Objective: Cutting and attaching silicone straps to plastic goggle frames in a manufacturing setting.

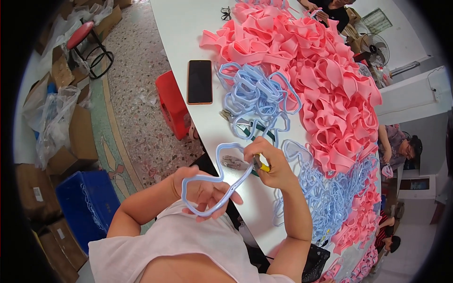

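A pale blue, soft-looking loop [218, 156] stretches between my two hands, in front of my body at the table edge. My left hand [203, 191] holds its near end, palm up, with the band lying across the fingers. My right hand [271, 162] is closed around a small yellow-and-black hand tool [262, 163], its working end hidden, and the far side of the loop meets these fingers. Just beyond lies a tangled pile of similar blue loops [255, 92]. Green-handled pliers [257, 127] lie partly under that pile. A small clear-and-metallic item [232, 162] rests behind the loop.
A large heap of pink bands [325, 89] covers the far right of the white table [177, 28]. More thin blue loops [325, 203] lie right of my arm. A phone [200, 82] is at the left edge. Beside the table stand a red stool [172, 104] and blue crate [89, 198]. Other people sit around it.
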Action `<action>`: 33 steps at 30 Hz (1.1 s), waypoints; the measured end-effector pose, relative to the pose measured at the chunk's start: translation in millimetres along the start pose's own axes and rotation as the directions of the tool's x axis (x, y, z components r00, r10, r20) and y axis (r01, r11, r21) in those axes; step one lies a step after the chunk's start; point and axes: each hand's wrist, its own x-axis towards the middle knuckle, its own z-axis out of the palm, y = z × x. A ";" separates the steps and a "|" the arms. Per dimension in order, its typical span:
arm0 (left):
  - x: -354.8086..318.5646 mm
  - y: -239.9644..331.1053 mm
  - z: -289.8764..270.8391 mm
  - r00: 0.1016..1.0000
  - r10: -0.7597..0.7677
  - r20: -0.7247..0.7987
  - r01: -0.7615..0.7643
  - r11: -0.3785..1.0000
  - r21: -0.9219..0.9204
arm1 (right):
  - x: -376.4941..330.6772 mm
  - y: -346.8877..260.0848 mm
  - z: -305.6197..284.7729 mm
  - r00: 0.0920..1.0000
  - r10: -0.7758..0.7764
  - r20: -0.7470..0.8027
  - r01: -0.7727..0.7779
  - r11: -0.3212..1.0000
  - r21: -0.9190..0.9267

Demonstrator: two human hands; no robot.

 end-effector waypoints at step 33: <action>13.8 -29.1 -2.0 0.364 0.796 -0.484 0.348 0.366 0.863 | -7.3 6.4 77.4 0.937 0.179 -0.299 -0.307 0.830 -0.466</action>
